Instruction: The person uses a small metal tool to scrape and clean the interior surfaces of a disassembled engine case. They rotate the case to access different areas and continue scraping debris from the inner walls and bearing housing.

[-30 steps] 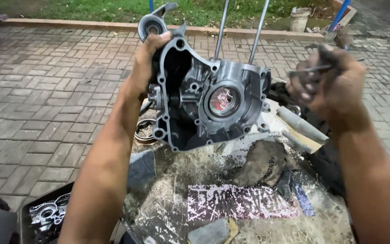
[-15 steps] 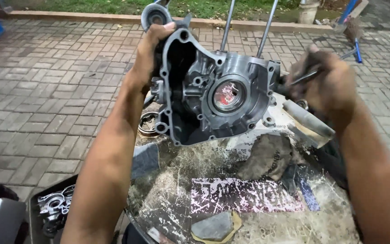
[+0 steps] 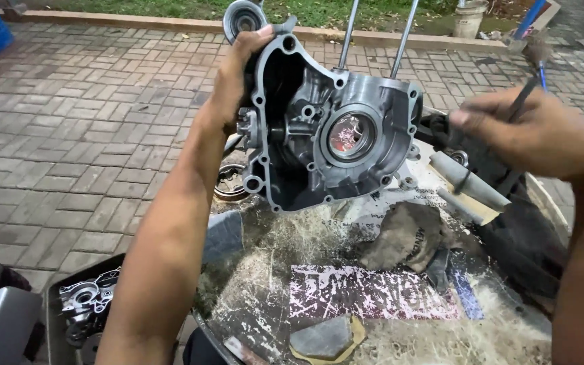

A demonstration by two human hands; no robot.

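Brick paving lies behind your worn bench. Your left hand grips the engine case upright on the bench, steadying it, while your right hand pinches a thin tool.

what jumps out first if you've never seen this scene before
The grey metal engine case dominates the upper middle, stood on edge on a worn, scratched work surface, its round central opening facing the camera and two long studs rising from its top. The left hand grips its upper left edge, while the right hand at the right holds a thin dark tool. Behind lies brick paving.
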